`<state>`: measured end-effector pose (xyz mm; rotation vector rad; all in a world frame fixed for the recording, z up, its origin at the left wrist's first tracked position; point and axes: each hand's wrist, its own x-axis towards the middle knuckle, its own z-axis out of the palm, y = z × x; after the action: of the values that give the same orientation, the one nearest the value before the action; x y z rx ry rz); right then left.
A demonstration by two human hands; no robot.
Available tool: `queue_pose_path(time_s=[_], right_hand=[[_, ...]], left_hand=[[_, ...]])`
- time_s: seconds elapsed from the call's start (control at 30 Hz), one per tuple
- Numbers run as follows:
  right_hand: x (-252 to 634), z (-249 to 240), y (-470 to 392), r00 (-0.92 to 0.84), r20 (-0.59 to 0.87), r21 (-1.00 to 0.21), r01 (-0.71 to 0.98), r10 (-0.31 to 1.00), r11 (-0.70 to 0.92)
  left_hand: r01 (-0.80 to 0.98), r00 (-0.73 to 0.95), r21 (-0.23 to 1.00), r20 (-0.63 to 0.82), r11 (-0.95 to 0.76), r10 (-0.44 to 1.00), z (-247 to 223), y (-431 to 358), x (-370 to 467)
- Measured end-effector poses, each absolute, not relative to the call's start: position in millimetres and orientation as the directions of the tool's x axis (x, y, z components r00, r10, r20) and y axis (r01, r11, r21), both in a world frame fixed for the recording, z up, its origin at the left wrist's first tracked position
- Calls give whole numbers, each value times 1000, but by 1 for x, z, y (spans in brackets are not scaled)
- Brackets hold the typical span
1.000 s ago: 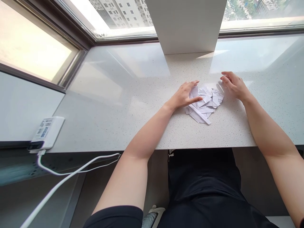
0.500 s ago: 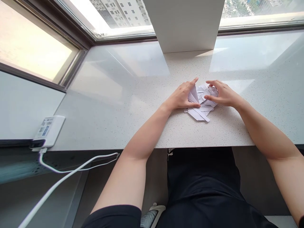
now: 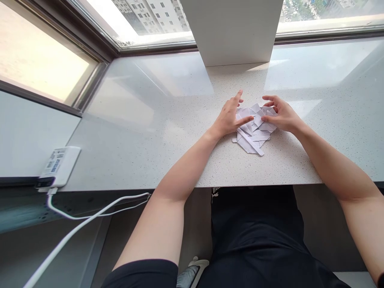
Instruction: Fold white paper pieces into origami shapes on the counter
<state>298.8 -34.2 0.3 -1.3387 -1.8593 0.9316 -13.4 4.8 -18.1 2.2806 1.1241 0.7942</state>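
A loose heap of white paper pieces (image 3: 253,134) lies on the speckled white counter (image 3: 168,152). My left hand (image 3: 231,116) is at the heap's left side, thumb stretched over the papers and fingers spread away from it, holding nothing. On the right side is my right hand (image 3: 281,113), its thumb and fingers apart around the heap's upper right edge. The fingertips of that hand are near the papers; whether they touch cannot be made out.
A white power bank (image 3: 68,166) with a plugged-in white cable (image 3: 64,240) sits at the counter's left front corner. Beyond the papers a white pillar (image 3: 235,32) stands between windows. My lap in dark clothing (image 3: 258,232) is below the front edge.
My left hand has moved up and slightly left, off the folded paper it was raising, which now lies flatter. My right hand has shifted slightly up.
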Motion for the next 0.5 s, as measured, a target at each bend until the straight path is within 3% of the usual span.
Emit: queue_pose_path(time_s=[0.13, 0.3, 0.5], right_hand=[[305, -9, -27, -207, 166, -850, 466, 964, 247], [310, -17, -18, -133, 290, -835, 448, 948, 319], [310, -24, -12, -46, 381, -834, 414, 924, 365]], left_hand=[[659, 363, 595, 284, -460, 887, -13, 0, -14], [744, 348, 539, 192, -395, 917, -4, -5, -10], [649, 346, 661, 185, -377, 920, 5, -5, -12]])
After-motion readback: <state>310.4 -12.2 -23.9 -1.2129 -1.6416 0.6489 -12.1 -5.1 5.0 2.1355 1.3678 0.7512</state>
